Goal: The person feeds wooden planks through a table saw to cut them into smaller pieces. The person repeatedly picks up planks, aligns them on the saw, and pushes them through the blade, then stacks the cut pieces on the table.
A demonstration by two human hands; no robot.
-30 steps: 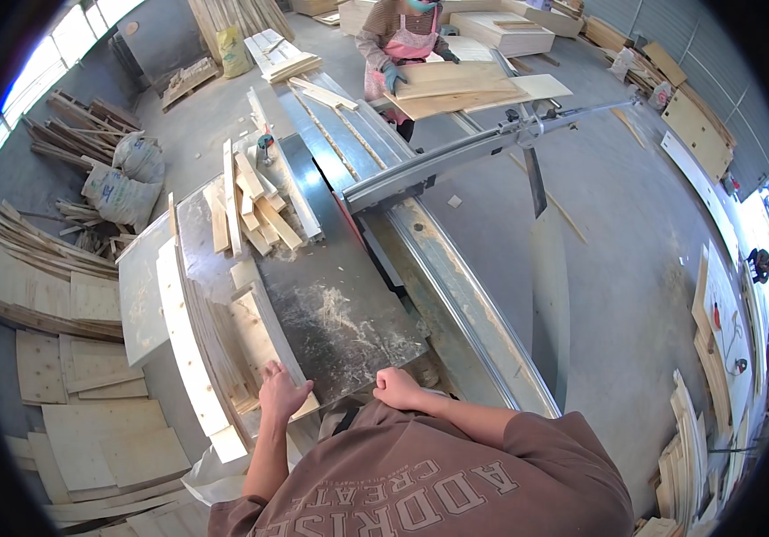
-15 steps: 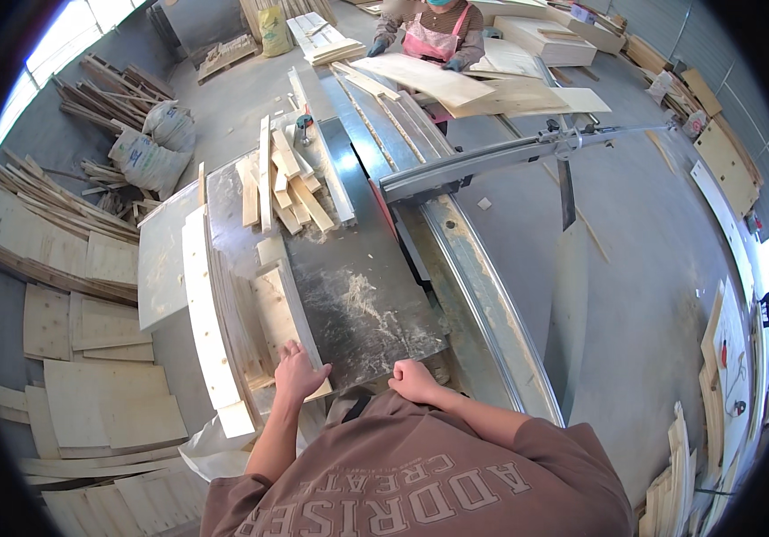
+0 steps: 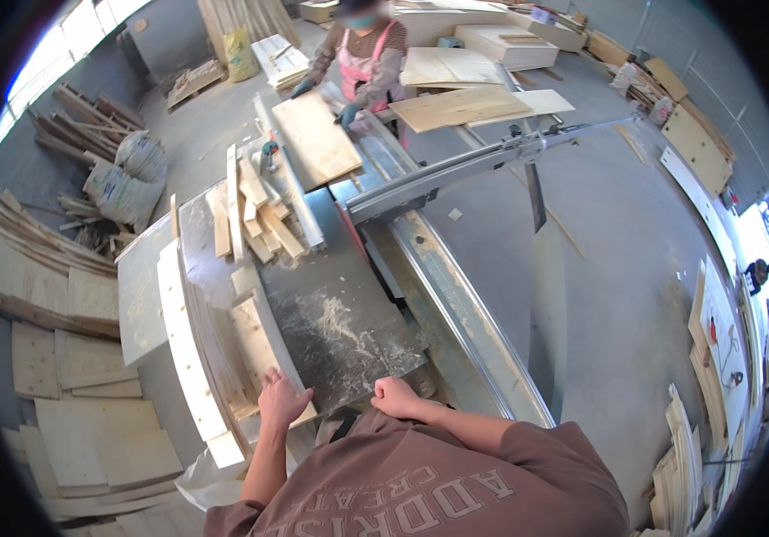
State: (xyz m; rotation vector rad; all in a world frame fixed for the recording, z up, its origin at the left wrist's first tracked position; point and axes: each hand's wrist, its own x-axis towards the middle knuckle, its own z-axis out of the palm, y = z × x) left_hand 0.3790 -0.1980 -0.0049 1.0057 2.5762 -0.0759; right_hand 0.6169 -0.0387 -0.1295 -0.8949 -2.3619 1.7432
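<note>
My left hand (image 3: 282, 396) rests on the near end of a narrow wooden board (image 3: 263, 336), its thumb spread toward the board's right edge. The hand looks open and does not wrap round the wood. Curled into a loose fist, my right hand (image 3: 395, 396) sits at the near edge of the dark saw table (image 3: 348, 313), close to my shirt. No object shows in it. Sawdust lies on the table in front of both hands. Across the saw, a co-worker in a pink apron (image 3: 363, 67) holds a pale plywood panel (image 3: 317, 139) with gloved hands.
A long metal fence (image 3: 456, 174) crosses the saw, beside a sliding rail (image 3: 469, 304). Short wood strips (image 3: 259, 210) are heaped on the table's far left. Plywood sheets (image 3: 98, 443) lie at the lower left. White sacks (image 3: 125, 183) stand beyond.
The co-worker has moved left and turned the panel so it points along the saw table toward me. My view has shifted slightly right. My hands keep their places at the table.
</note>
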